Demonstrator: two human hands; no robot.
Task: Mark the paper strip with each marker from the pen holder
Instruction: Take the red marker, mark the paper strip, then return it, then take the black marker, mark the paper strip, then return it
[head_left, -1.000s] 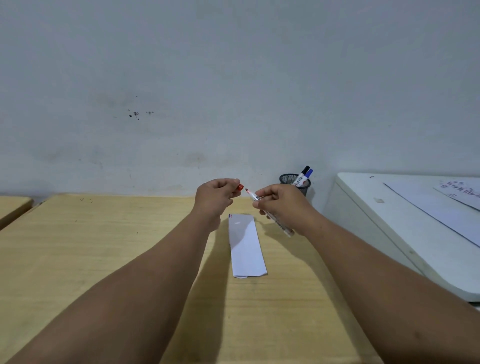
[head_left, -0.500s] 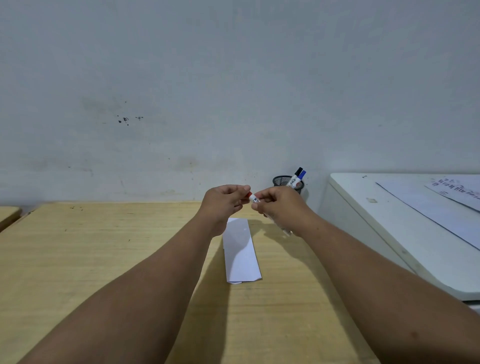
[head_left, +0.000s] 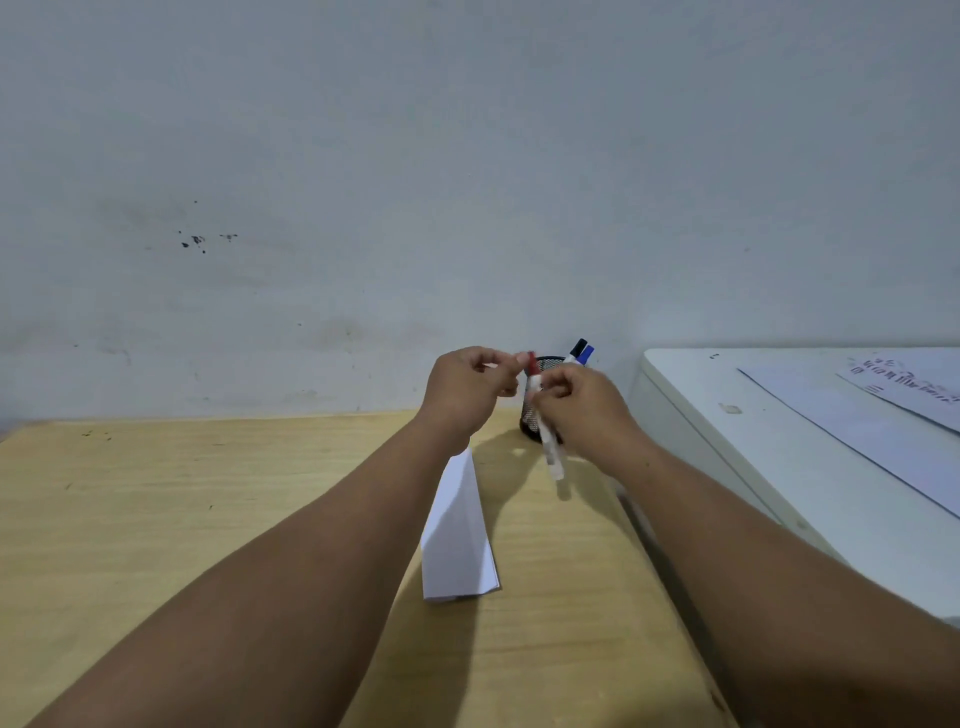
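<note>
Head view: right hand (head_left: 576, 410) grips red marker (head_left: 545, 436), left hand (head_left: 467, 389) pinches its cap, hiding the pen holder (head_left: 535, 421) (mesh).

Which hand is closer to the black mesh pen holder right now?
Right. The right hand overlaps the black mesh pen holder in view; the left hand sits farther left.

An office or study corner: a wooden desk (head_left: 156, 519) against a bare wall (head_left: 467, 156), a mesh pen holder (head_left: 532, 421) with markers, printed papers (head_left: 909, 389) at right.
</note>
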